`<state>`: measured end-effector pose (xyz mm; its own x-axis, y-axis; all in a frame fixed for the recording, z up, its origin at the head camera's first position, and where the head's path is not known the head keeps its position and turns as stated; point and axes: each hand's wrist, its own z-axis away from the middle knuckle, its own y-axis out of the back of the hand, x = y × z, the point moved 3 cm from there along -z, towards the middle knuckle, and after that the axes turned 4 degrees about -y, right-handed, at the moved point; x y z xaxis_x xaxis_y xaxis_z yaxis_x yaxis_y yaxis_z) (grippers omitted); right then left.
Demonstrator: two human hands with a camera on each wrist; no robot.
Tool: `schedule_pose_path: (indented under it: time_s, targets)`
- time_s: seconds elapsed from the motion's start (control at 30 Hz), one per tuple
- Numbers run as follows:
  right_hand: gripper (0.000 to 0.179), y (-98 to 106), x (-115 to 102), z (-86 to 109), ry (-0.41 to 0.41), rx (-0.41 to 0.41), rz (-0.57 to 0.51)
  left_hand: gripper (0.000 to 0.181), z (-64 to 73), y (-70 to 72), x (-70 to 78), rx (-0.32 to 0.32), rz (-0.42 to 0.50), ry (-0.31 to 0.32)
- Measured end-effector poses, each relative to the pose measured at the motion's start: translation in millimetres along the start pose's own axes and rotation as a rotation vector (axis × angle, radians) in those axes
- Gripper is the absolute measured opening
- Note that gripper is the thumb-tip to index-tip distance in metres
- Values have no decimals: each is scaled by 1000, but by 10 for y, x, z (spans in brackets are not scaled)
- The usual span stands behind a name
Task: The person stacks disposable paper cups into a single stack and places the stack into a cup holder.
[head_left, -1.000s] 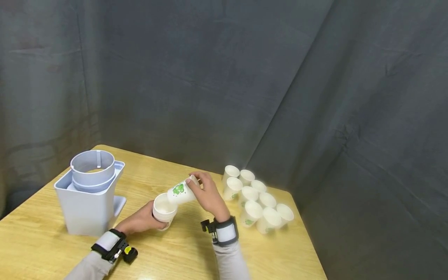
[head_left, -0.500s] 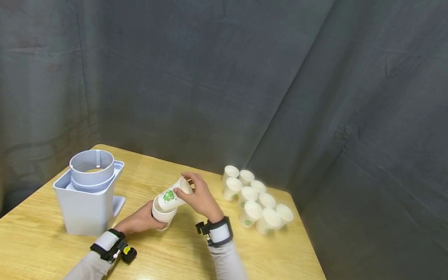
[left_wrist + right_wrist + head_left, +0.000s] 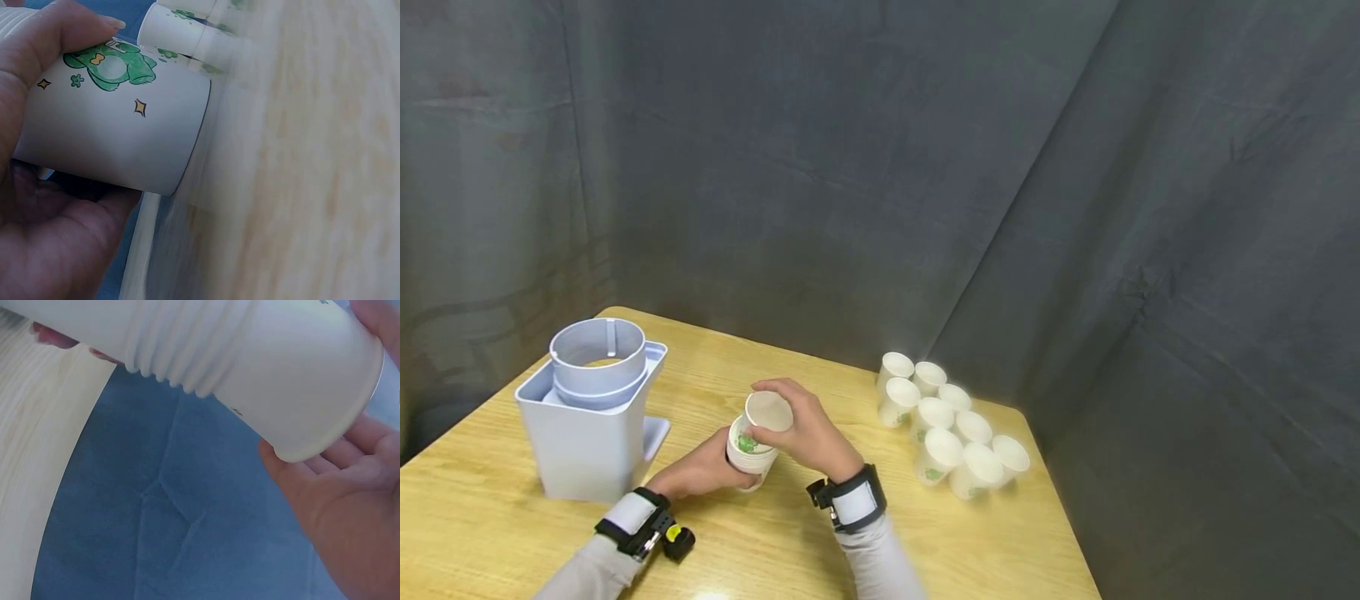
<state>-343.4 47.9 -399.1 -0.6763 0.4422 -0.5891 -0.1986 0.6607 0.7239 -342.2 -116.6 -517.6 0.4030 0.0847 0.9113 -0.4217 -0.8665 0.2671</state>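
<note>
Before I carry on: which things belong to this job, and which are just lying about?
Belong:
cup stack in the left hand
upper cup in the right hand, partly inside the stack
standing cups, probably, being alike

Lying about, apparently:
pale container, touched by neither hand

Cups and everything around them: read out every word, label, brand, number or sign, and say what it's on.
No word, brand or number is readable.
Cup stack in left hand: green cartoon figure, stars; no legible lettering.
Cup in right hand: print partly hidden, too small to read.
Standing cups: green prints, too small to read.
Left wrist device: yellow mark, likewise.
</note>
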Motion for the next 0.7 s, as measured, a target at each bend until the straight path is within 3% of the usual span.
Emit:
schedule_pose_path:
  time_s: [0.37, 0.7]
  targets:
    - [55, -132, -22, -9, 39, -82, 82, 68, -3, -8, -33, 2, -4, -18]
    - [51, -232, 59, -7, -22, -184, 118, 72, -3, -27, -38, -14, 45, -27]
